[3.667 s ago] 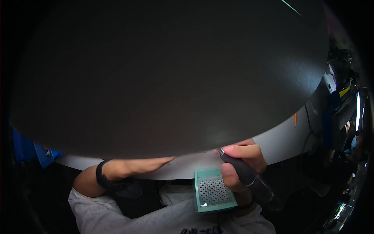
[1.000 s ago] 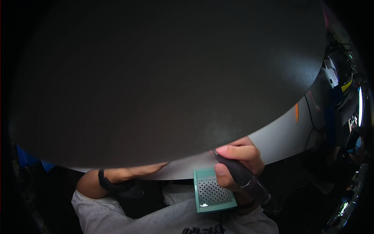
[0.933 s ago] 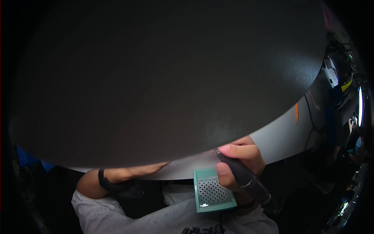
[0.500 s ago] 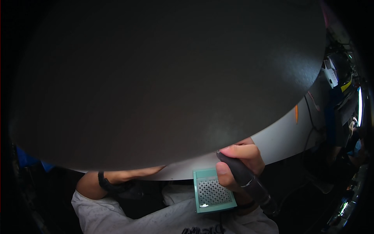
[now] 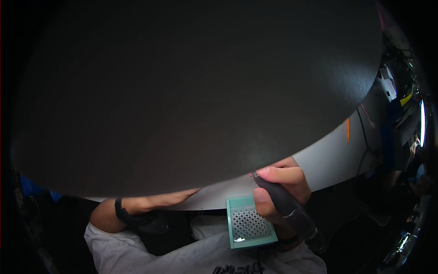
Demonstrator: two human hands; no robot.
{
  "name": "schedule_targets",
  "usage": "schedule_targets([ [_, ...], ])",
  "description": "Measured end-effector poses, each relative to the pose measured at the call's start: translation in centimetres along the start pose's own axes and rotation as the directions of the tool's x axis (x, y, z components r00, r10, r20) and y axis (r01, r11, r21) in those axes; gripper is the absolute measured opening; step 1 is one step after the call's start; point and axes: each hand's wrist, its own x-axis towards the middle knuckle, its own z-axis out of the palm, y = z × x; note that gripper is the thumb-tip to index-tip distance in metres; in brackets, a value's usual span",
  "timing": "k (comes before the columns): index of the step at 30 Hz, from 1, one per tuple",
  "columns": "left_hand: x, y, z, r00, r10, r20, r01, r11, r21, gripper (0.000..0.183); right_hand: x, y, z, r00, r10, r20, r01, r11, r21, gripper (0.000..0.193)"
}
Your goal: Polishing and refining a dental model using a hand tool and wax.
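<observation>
Black, broad and rounded, a panel [image 5: 196, 100] hides most of the desk [image 5: 326, 157] and the left hand, whose grip I cannot tell. Below its edge, the right hand [image 5: 292, 182] curls firmly round a dark handheld tool [image 5: 285, 201], beside a teal perforated box [image 5: 229, 223]; an orange stick [image 5: 348, 131] lies rightward.

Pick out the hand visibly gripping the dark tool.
The right hand, wrapped around the tool. It differs from the left hand, which is hidden behind the big dark shape; only the left forearm shows.
</observation>
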Motion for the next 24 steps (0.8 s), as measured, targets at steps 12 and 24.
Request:
schedule_targets([
  [12, 0.6, 1.2, -0.6, 0.994, 0.034, -0.106, 0.009, 0.924, 0.382, 0.034, 0.0, 0.1, -2.0, 0.975, 0.096, -0.201, -0.055, 0.978, 0.200, 0.037],
  [24, 3.6, 1.2, 0.7, 0.946, 0.311, -0.094, -0.181, 0.744, 0.644, 0.021, -0.5, -0.1, -21.2, 0.553, 0.367, -0.748, -0.733, 0.641, -0.227, 0.064],
])
